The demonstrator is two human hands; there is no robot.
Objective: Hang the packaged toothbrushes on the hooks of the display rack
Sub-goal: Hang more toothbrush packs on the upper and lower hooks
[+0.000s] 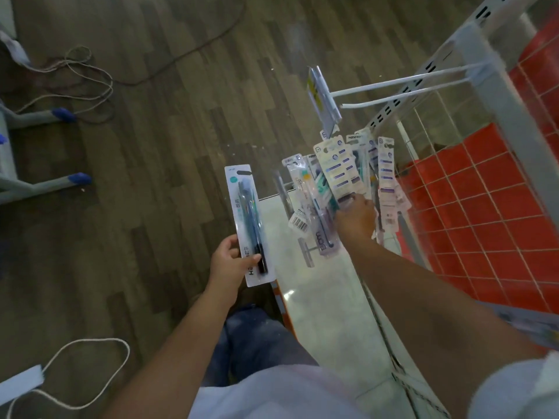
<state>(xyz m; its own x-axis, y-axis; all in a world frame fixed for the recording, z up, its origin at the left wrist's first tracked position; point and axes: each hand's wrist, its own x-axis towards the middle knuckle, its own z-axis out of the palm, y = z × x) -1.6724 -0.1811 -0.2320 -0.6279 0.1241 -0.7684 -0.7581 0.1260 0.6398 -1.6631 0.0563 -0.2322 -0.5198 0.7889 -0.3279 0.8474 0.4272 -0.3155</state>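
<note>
My left hand (231,261) grips the lower end of a long white toothbrush pack (249,220) with dark brushes inside, held upright over the floor beside the shelf. My right hand (357,217) reaches into a fanned pile of toothbrush packs (338,173) that lean at the far end of the white shelf (320,313); its fingers close around the packs' lower parts. Above the pile, a white double-wire hook (393,92) sticks out from the display rack's white upright (496,95), with a price-tag holder (322,101) at its tip. Nothing hangs on the hook.
A red panel behind a white wire grid (484,207) forms the rack's back on the right. Cables (84,83) lie on the wooden floor to the left, near grey legs with blue feet (79,178). A white cord loop (90,373) lies at the lower left.
</note>
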